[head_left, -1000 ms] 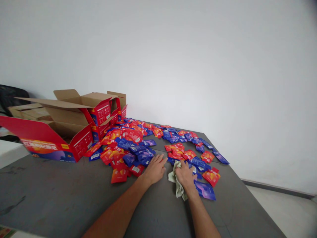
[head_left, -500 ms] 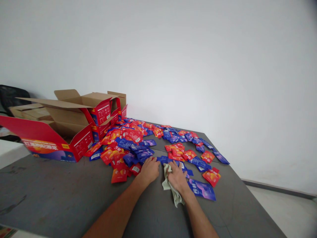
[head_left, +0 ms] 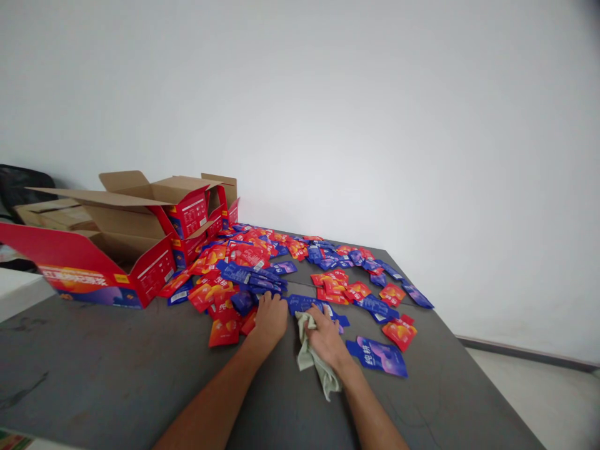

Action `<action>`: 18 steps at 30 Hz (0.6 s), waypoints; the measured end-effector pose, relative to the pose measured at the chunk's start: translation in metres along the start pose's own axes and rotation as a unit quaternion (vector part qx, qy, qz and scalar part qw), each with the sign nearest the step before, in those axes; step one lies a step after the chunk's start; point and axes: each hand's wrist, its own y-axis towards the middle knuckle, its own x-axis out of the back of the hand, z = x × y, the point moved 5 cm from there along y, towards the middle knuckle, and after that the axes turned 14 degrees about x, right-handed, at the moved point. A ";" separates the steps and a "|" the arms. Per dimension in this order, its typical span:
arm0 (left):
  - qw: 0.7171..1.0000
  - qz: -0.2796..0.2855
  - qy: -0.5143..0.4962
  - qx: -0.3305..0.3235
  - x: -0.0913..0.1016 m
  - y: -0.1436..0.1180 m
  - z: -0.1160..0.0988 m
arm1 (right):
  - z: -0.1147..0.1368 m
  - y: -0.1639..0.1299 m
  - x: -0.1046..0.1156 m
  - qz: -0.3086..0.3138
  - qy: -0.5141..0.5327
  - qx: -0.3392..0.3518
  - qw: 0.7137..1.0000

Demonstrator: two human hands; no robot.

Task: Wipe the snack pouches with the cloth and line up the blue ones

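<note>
Both hands are down on the grey table (head_left: 117,375), side by side near the middle. Right hand (head_left: 325,337) is pressed flat on a pale green cloth (head_left: 315,362), fingers spread over it and not really gripping; the cloth's bunched up under the palm and trails toward the near edge. Left hand (head_left: 270,315) lies palm down w/ fingers together, tips touching the near edge of the pile of red and blue sachets (head_left: 248,269), holding nothing afaict.

The pile spreads from the middle of the table to the far right. One bigger blue pouch (head_left: 377,355) lies by itself just right of the right wrist. A red sachet (head_left: 224,332) lies just left of the left wrist.

Far left: open red cardboard cartons (head_left: 140,250), flaps up, maybe three of them, hard to count from this angle. White wall (head_left: 375,125) behind it all.
</note>
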 end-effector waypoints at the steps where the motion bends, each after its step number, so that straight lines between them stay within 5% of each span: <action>1: 1.000 -0.008 -0.004 0.005 0.001 0.000 -0.001 | -0.002 0.001 0.001 -0.009 0.008 0.000 1.000; 5: 0.998 -0.010 -0.058 -0.003 0.000 0.001 -0.009 | -0.007 0.003 0.004 -0.060 0.011 0.015 0.998; 11: 0.964 0.059 -0.220 -0.139 -0.024 -0.002 -0.035 | -0.004 0.003 0.013 -0.114 0.045 0.045 0.991; 18: 0.959 0.104 -0.243 -0.099 -0.032 0.002 -0.034 | -0.005 0.002 0.020 -0.124 0.086 0.022 0.988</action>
